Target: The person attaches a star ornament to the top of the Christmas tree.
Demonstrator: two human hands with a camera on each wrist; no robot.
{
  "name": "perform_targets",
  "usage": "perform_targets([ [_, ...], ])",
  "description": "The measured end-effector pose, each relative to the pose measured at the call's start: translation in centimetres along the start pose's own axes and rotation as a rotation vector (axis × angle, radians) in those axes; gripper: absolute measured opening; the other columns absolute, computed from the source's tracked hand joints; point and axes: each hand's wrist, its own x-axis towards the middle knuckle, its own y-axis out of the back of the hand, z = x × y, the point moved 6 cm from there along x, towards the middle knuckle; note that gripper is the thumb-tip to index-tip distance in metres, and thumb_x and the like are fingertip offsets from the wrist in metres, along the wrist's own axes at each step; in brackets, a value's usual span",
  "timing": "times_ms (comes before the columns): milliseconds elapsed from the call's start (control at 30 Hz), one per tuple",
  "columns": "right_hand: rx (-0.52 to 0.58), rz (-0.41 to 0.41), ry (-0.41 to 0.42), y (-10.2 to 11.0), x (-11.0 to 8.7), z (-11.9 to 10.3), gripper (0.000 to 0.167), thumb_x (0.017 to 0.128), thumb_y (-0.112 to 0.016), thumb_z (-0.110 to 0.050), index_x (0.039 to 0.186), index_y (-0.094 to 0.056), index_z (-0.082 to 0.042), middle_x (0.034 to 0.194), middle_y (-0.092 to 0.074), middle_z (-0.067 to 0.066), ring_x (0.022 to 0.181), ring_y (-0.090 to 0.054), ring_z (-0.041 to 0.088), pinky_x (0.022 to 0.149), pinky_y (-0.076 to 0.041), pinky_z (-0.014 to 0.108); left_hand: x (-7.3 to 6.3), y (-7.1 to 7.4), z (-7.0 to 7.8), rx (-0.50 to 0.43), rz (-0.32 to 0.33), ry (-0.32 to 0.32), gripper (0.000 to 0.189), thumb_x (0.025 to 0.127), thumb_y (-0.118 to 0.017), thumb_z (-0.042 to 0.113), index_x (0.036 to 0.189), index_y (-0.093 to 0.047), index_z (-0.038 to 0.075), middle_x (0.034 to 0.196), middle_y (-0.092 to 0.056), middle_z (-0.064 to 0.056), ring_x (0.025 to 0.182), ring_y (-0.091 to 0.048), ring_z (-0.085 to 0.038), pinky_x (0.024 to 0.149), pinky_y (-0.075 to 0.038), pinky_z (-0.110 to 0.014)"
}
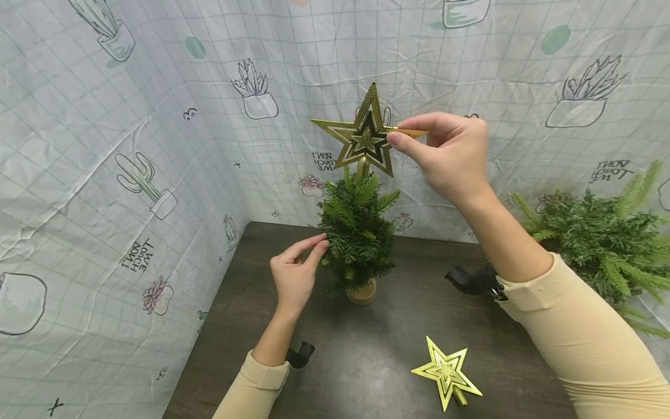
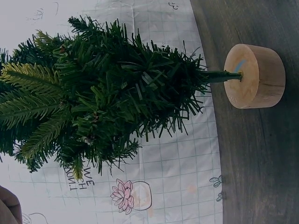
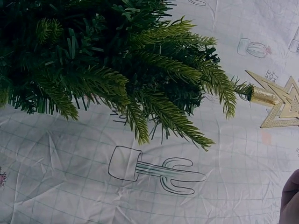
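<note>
A small artificial Christmas tree [image 1: 361,227] stands upright on a round wooden base [image 1: 362,293]. A gold star topper [image 1: 348,132] sits at its tip, its tube over the top sprig in the right wrist view. My right hand [image 1: 452,154] pinches the star's right point between thumb and fingers. Low on the tree's left side, my left hand [image 1: 295,270] has thumb and index finger together at the outer needles, pinching a branch tip. The left wrist view shows the trunk meeting the wooden base [image 2: 264,77], with just a bit of hand at the corner.
A second gold star topper [image 1: 445,372] lies flat on the dark wooden table [image 1: 335,361], in front of the tree. Another green tree [image 1: 597,238] is at the right, partly behind the right sleeve. A printed cloth [image 1: 209,145] hangs behind and along the left.
</note>
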Motion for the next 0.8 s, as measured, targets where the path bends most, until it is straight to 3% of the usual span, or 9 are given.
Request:
perform_targets([
  [167,0.006,0.009,0.041,0.1,-0.1,0.0,0.012,0.082,-0.088,-0.001,0.092,-0.082,0.002,0.071,-0.075,-0.005,0.040,-0.027,0.007,0.041,-0.021,0.021,0.0,-0.1,0.1,-0.001,0.003,0.001,0.016,0.091,-0.082,0.015,0.107,-0.084,0.012,0.078,-0.077,-0.005,0.037,-0.014,-0.009,0.037,-0.019,-0.027],
  [400,0.014,0.015,-0.006,0.3,-0.5,0.2,0.013,0.083,-0.087,-0.003,0.095,-0.082,-0.001,0.084,-0.078,-0.004,0.041,-0.031,0.008,0.042,-0.023,0.021,0.0,-0.2,0.3,-0.010,0.003,-0.011,0.016,0.091,-0.081,0.009,0.107,-0.083,0.008,0.083,-0.078,-0.008,0.037,-0.015,-0.008,0.037,-0.019,-0.026],
  [500,0.064,0.025,-0.013,0.4,-0.6,0.3,0.013,0.083,-0.086,-0.001,0.095,-0.082,0.000,0.087,-0.078,-0.002,0.042,-0.035,0.007,0.042,-0.026,0.019,0.1,-0.3,0.5,-0.011,-0.003,-0.020,0.015,0.093,-0.080,0.009,0.108,-0.083,0.008,0.090,-0.079,-0.008,0.037,-0.016,-0.009,0.037,-0.019,-0.026],
  [667,0.237,0.048,-0.052,0.8,-0.9,0.2,0.011,0.083,-0.085,0.002,0.094,-0.081,0.002,0.087,-0.077,0.004,0.048,-0.050,0.007,0.048,-0.037,0.018,0.2,-0.4,0.7,-0.013,-0.004,-0.028,0.016,0.094,-0.079,0.007,0.110,-0.082,0.008,0.101,-0.079,-0.007,0.037,-0.016,-0.008,0.037,-0.019,-0.026],
  [800,0.287,0.066,-0.068,1.2,-0.9,-0.2,0.011,0.083,-0.085,0.001,0.093,-0.081,0.002,0.079,-0.076,0.004,0.047,-0.044,0.008,0.048,-0.034,0.018,0.3,-0.4,0.9,-0.016,-0.002,-0.041,0.017,0.095,-0.078,0.009,0.111,-0.082,0.009,0.102,-0.079,-0.006,0.038,-0.016,-0.008,0.038,-0.018,-0.026],
])
